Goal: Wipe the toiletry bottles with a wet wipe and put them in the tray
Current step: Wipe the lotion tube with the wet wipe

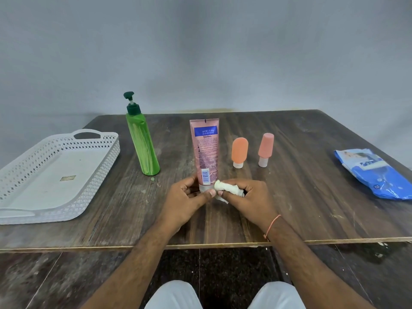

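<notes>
A pink lotion tube point(205, 150) stands cap-down in the middle of the wooden table point(289, 197). My left hand point(187, 198) grips its white cap end from the left. My right hand point(247, 196) holds a crumpled white wet wipe point(228, 188) against the tube's lower right side. A green pump bottle point(142, 146) stands upright to the left. An orange travel bottle point(239, 152) and a pink travel bottle point(265, 149) stand cap-down to the right. The white perforated tray point(98, 170) lies at the far left with nothing in it but a small label.
A blue pack of wet wipes point(376, 175) lies near the table's right edge. A small green speck point(152, 179) sits by the pump bottle's base. The table's front edge runs just below my forearms, and a grey wall stands behind the table.
</notes>
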